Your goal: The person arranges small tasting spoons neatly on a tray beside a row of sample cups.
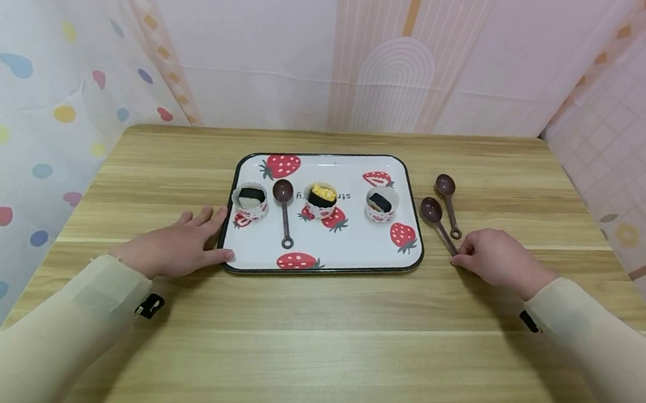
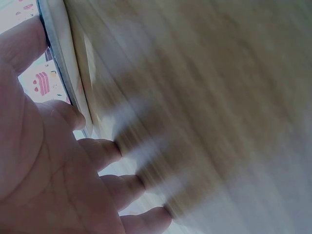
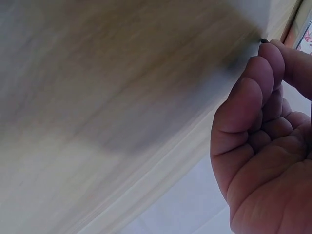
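A white tray (image 1: 348,246) printed with strawberries lies mid-table. It holds three paper cups of food, left (image 1: 250,200), middle (image 1: 321,199) and right (image 1: 382,204), plus a brown spoon (image 1: 284,217). My left hand (image 1: 178,249) lies flat on the table at the tray's left edge, thumb against the rim; the left wrist view shows the hand (image 2: 48,161) by that rim (image 2: 54,53). My right hand (image 1: 495,257) is curled, pinching the handle end of the nearer brown spoon (image 1: 436,221) right of the tray. The right wrist view shows the hand (image 3: 263,146) and the handle's dark tip (image 3: 263,41).
A second brown spoon (image 1: 448,204) lies on the wooden table (image 1: 308,356) just beyond the pinched one. Patterned curtains close in the left, back and right sides.
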`<move>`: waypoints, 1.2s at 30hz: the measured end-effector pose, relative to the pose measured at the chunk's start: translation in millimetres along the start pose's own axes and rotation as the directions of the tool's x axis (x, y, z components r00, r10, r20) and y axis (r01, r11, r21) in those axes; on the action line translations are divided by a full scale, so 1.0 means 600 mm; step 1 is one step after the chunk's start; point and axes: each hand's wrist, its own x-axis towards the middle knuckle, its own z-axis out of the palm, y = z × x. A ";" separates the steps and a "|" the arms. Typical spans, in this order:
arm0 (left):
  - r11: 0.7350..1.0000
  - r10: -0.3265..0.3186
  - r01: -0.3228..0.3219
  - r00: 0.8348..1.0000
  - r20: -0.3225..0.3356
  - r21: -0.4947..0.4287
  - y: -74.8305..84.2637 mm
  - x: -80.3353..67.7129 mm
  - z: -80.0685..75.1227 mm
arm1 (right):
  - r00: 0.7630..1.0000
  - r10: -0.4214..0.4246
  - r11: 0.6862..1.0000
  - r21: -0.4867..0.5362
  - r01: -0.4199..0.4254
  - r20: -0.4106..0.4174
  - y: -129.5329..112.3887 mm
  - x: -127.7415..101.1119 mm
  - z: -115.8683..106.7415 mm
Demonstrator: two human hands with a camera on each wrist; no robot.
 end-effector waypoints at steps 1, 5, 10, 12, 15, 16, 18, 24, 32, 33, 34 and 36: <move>1.000 0.000 0.000 1.000 0.000 0.002 0.000 0.000 0.000 | 1.000 0.001 1.000 0.001 -0.001 -0.002 0.000 0.000 0.000; 1.000 0.002 -0.002 1.000 0.000 0.003 0.001 -0.001 -0.001 | 1.000 0.000 1.000 0.007 0.000 -0.019 0.000 0.000 0.000; 1.000 0.012 -0.012 1.000 -0.006 -0.002 0.002 0.000 -0.002 | 0.999 -0.006 1.000 0.016 0.007 -0.040 -0.001 -0.003 -0.001; 1.000 0.011 -0.011 1.000 -0.007 -0.003 0.001 0.000 -0.002 | 0.999 -0.007 1.000 0.021 0.008 -0.046 -0.003 -0.004 -0.002; 1.000 0.008 -0.008 1.000 -0.006 -0.003 0.001 0.000 -0.001 | 0.999 -0.008 0.999 0.035 0.010 -0.054 -0.004 -0.005 -0.002; 1.000 0.006 -0.006 1.000 -0.004 -0.004 0.001 0.000 -0.001 | 0.998 -0.009 0.999 0.039 0.011 -0.057 -0.005 -0.006 -0.003; 1.000 0.004 -0.004 1.000 -0.003 -0.006 0.002 0.000 -0.001 | 0.998 -0.007 0.999 0.048 0.010 -0.060 -0.005 -0.006 -0.003; 1.000 -0.002 0.002 1.000 -0.002 -0.002 0.001 0.000 0.000 | 0.997 -0.017 0.998 0.059 0.021 -0.073 -0.004 -0.005 -0.002; 1.000 -0.001 0.001 1.000 -0.005 -0.001 0.000 0.001 0.002 | 0.998 -0.003 0.994 0.111 0.010 -0.063 -0.010 -0.005 -0.004; 1.000 0.000 0.000 1.000 -0.006 -0.001 -0.001 0.001 0.002 | 0.998 0.000 0.993 0.116 0.007 -0.061 -0.011 -0.005 -0.004; 1.000 0.000 0.000 1.000 -0.007 -0.002 -0.001 0.001 0.002 | 0.998 0.000 0.993 0.120 0.007 -0.060 -0.012 -0.005 -0.004; 1.000 0.001 -0.001 1.000 -0.008 -0.002 -0.001 0.001 0.002 | 0.998 0.000 0.992 0.125 0.007 -0.058 -0.014 -0.005 -0.004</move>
